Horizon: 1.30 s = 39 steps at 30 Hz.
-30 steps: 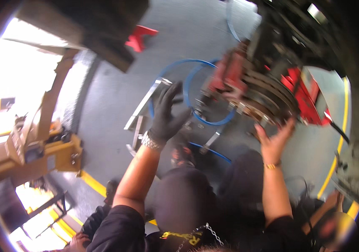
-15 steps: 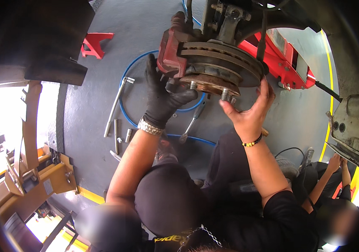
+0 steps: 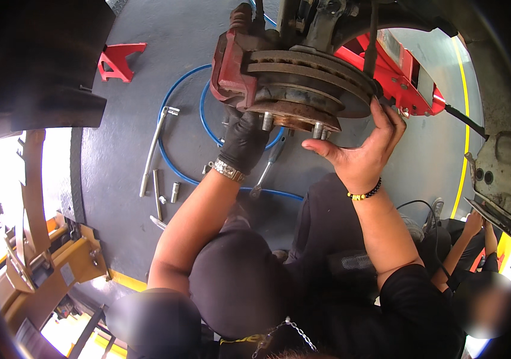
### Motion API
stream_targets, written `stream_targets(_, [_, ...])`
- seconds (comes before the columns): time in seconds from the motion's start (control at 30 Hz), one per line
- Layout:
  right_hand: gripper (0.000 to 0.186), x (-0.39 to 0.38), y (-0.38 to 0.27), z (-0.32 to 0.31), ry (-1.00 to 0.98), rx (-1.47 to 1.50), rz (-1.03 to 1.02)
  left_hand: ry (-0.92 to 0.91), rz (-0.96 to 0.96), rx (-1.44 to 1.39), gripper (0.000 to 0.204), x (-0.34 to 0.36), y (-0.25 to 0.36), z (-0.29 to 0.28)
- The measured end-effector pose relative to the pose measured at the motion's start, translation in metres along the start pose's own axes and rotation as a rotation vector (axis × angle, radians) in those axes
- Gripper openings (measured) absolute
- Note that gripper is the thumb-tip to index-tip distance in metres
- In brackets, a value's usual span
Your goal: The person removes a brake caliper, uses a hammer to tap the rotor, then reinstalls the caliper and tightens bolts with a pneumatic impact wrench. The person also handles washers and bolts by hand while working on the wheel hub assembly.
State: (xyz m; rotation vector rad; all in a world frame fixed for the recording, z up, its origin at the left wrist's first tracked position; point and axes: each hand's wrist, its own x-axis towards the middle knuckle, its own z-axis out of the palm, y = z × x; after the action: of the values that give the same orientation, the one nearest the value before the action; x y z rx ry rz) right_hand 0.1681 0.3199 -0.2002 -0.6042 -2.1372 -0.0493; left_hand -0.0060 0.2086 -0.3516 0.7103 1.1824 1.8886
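One bare right grip (image 3: 360,146) is spreading thumb well apart from fingers, which are touching the right edge of the brake disc (image 3: 312,61), sitting on its hub (image 3: 298,112); the gloved left grip (image 3: 244,140) is reaching under the red caliper (image 3: 231,75), its hold impossible to tell. Beyond, a red jack (image 3: 414,78) is standing.

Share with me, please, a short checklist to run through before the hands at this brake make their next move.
1. Right hand at the brake disc: ok, it reaches the edge.
2. Right hand gloved: not ok, it is bare.
3. Left hand's hold below the red caliper: cannot tell, the gloved fingers are mostly hidden.
4. Visible wheel studs free of nuts: ok.
5. Tools off the floor: not ok, a ratchet and a long-handled wrench lie there.
6. Red jack bearing the load: cannot tell, its contact point is not visible.
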Motion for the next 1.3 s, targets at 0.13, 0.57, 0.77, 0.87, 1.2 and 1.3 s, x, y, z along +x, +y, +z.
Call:
stream_targets(0.13, [0.113,0.001,-0.005,-0.005,-0.050,-0.028,0.030,-0.115,0.149,0.785,0.037,0.000,-0.007,0.001])
stream_targets(0.57, [0.084,-0.011,-0.008,-0.004,0.037,0.751,0.876,-0.226,0.225,1.278,0.047,-0.013,0.032,0.014])
stream_targets(0.77, [0.082,0.006,0.004,-0.012,-0.350,1.340,1.644,-0.529,0.223,1.312,0.074,-0.026,0.025,0.023])
stream_targets(0.87, [0.086,0.005,-0.001,-0.007,-0.298,1.371,1.621,-0.499,0.494,1.382,0.073,-0.015,0.044,0.030])
stream_targets(1.2, [0.086,-0.028,0.017,0.015,-0.218,1.571,1.478,-0.620,0.480,1.593,0.057,-0.029,0.045,0.012])
stream_targets(1.3, [0.089,-0.028,0.016,0.020,-0.219,1.620,1.458,-0.640,0.578,1.812,0.057,-0.036,0.042,0.005])
